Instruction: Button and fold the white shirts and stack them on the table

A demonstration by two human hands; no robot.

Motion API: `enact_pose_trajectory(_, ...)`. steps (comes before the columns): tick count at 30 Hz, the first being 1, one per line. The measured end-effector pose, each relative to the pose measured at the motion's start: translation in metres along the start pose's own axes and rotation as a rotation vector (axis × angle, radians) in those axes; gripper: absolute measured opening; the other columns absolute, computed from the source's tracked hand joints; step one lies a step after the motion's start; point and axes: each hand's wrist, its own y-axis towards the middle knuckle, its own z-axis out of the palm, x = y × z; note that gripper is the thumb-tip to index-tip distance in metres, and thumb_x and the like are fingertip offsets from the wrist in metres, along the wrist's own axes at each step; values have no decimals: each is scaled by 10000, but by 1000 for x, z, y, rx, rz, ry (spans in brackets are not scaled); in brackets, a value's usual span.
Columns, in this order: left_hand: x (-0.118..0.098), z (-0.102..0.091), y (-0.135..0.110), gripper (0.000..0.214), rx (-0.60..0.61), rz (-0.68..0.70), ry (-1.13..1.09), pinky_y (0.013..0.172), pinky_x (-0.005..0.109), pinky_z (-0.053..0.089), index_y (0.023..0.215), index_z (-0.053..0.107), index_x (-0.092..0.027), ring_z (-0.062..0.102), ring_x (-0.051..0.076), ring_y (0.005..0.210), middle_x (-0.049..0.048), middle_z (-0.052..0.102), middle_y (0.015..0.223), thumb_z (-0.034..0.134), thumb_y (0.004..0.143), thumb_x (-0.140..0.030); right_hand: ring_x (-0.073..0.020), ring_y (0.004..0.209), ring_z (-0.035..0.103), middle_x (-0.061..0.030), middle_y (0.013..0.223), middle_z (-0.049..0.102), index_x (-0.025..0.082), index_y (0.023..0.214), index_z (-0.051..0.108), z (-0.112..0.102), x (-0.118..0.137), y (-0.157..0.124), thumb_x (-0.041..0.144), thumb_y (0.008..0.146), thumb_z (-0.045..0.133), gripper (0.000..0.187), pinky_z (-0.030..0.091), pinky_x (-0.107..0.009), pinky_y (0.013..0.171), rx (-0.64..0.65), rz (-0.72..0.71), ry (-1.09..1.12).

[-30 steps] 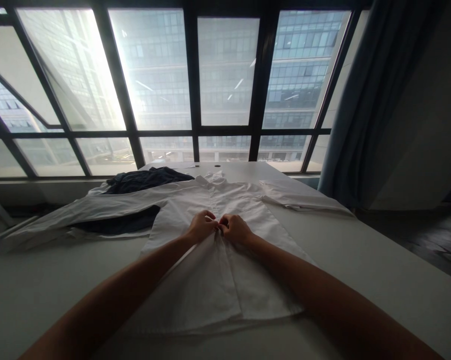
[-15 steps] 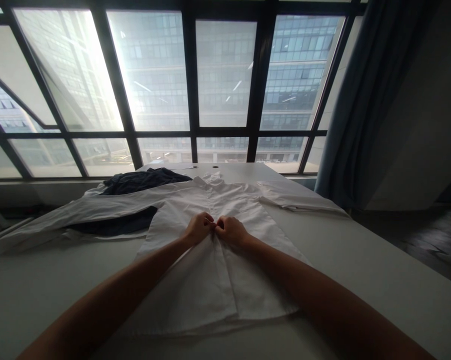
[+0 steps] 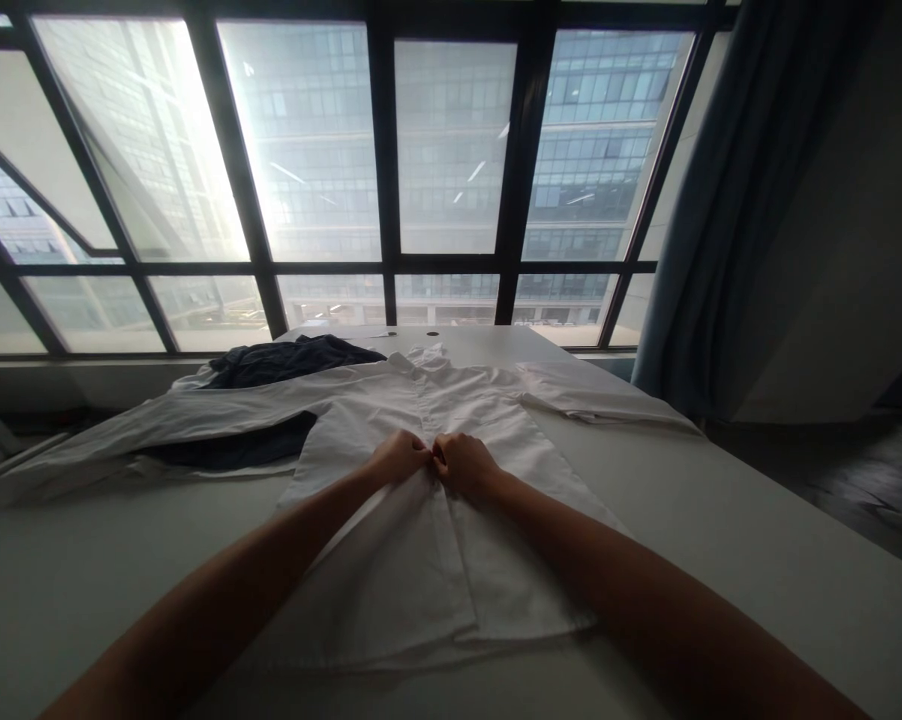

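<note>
A white long-sleeved shirt (image 3: 376, 590) lies spread front up, its collar toward the window and its hem toward me. Halfway down its front placket, my left hand (image 3: 401, 457) pinches the cloth with bent fingers. My right hand (image 3: 464, 463) is closed on the other side of the same placket, its fingertips meeting those of the left. The cloth is lifted slightly into a ridge under both hands. Any button between the fingertips is hidden.
The shirt rests on a white table (image 3: 721, 520). Dark navy clothing (image 3: 293, 360) is heaped at the back left, with more dark cloth (image 3: 233, 445) under the left sleeve. Behind stand framed windows (image 3: 455, 150); a blue-grey curtain (image 3: 710, 220) hangs at the right.
My left hand has rolled slightly, its fingers now closer in against the right hand. Both hands stay at the same place on the placket.
</note>
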Motion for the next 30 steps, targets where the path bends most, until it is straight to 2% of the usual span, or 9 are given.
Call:
enact_pose_trajectory(7,-1,1,1,224,-5,-2,25,557,210,376,752,761,-157,597,146,642,20,689,651,614,696,-317,-220,805,675,-98,892,734,190,935,718,-2,-3,0,290,841,565,206,386,-263,643,-15,16,54)
enact_pose_trajectory(17,5,1,3,295,-47,53,14,573,215,380,764,771,-170,579,147,633,14,680,641,628,717,-424,-212,846,671,-111,945,728,171,966,704,-6,-4,2,297,893,520,235,394,-257,666,12,28,38)
enact_pose_trajectory(24,-1,-1,2,270,-25,-18,41,580,226,377,768,775,-179,616,164,703,20,713,700,651,701,-409,-183,827,666,-69,912,738,184,936,724,-2,-9,4,300,851,575,208,379,-237,640,3,12,90)
enact_pose_trajectory(30,-13,-3,-5,266,-125,-93,97,607,246,379,807,757,-188,617,181,738,16,707,747,702,658,-401,-179,776,653,-61,843,735,185,856,729,1,-10,5,306,818,579,196,367,-240,618,-25,1,95)
